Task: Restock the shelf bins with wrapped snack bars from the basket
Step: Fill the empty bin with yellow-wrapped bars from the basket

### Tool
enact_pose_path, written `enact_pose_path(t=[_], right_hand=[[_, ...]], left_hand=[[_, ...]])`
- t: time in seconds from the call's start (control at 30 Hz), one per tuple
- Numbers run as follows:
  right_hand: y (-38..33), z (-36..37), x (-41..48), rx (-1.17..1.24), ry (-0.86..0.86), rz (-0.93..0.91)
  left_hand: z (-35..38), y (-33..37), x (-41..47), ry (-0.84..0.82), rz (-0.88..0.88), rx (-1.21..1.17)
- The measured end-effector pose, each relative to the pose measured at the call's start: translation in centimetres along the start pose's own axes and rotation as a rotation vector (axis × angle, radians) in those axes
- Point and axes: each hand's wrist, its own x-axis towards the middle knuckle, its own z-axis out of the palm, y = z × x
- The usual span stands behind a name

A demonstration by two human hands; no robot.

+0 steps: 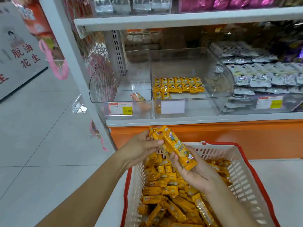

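— Where is the snack bar [173, 145] held?
— Over the far edge of the basket [218, 150]; its upper end is clamped in the grip of the left hand [141, 145], its lower end in that of the right hand [196, 172].

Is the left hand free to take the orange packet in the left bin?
Probably not: the left hand grips the yellow bar with the right hand, though the bin stands open.

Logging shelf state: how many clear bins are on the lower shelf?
3: left bin holding one orange pack, middle bin with yellow packs, right bin full of grey packs. More may lie off-frame right.
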Motion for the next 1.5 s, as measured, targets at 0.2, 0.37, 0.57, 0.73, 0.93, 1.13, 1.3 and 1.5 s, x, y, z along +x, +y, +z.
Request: enact_pose_path(t=[0.2,0.37,0.57,0.73,0.93,1.13,1.3,1.5], right_hand=[[-2.2,0.8,-2.3,-0.121,0.033,-0.088],[-3.0,1.9,-4.4,-0.335,0.047,-0.219],[-3.0,1.2,-4.6,-0.91,0.126,-0.297],[-2.7,1.8,-5.0,-1.391,0.293,-0.564],[-2.0,3.4,-3.9,-1.901,0.443,-1.099],[-4.2,8.8,-2.4,-2.054,0.492,-1.223],[-9.9,15.3,-0.1,-2.096,0.635,-0.899],[-13.6,17.6,6.7,-2.306,0.785,-0.276]], left_hand=[[2.1,1.2,1.5,0.042,0.038,0.05],[3.3,2.2,2.2,0.045,-0.019,0.142],[4.0,3.0,2.5,0.004,-0.095,0.253],[5.3,3.4,2.6,0.065,-0.048,0.276],[7.0,4.5,3.5,0.219,0.081,0.166],[7.6,7.3,3.5,0.281,0.233,0.188],[4.5,9.6,3.7,0.743,0.551,0.554],[1.8,9.0,5.0,0.7,0.433,0.676]])
